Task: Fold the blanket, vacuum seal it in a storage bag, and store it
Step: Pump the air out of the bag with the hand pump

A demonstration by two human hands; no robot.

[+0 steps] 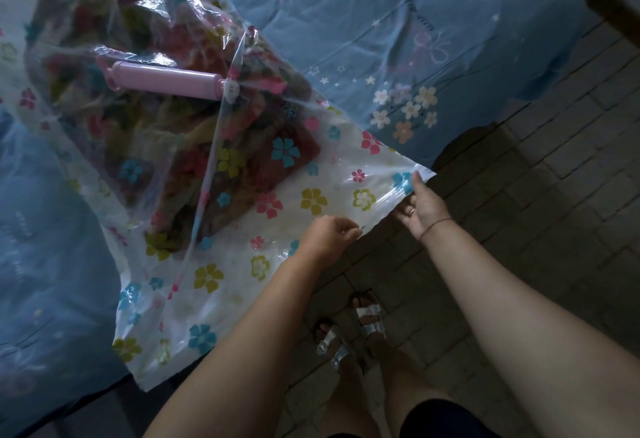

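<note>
The left hand [329,235] is pinching the near edge of the storage bag [239,264] between curled fingertips. The right hand [422,207] is gripping the same edge close to its corner, with the thumb lying on top of the plastic and the fingers tucked beneath. A thin thread bracelet [434,226] is circling the right wrist.

The bag is lying on the bed, with its near edge and corner hanging out over the floor [536,195]. It is glossy, crinkled clear plastic printed with pink, blue and yellow-green flowers over a white backing, and it is catching glare along its creases. The blanket [194,132] is sitting folded inside it, toward the far end, showing through as a thick, fuzzy, multicoloured mass.

A smooth pink cylindrical hand pump [166,79] is resting on top of the bag over the blanket. A wrinkled blue sheet [381,39] with small flowers and stars is covering the bed around the bag. The floor is showing grey brick-pattern tiles, and the person's feet are standing there in silver-strapped sandals [369,316].
</note>
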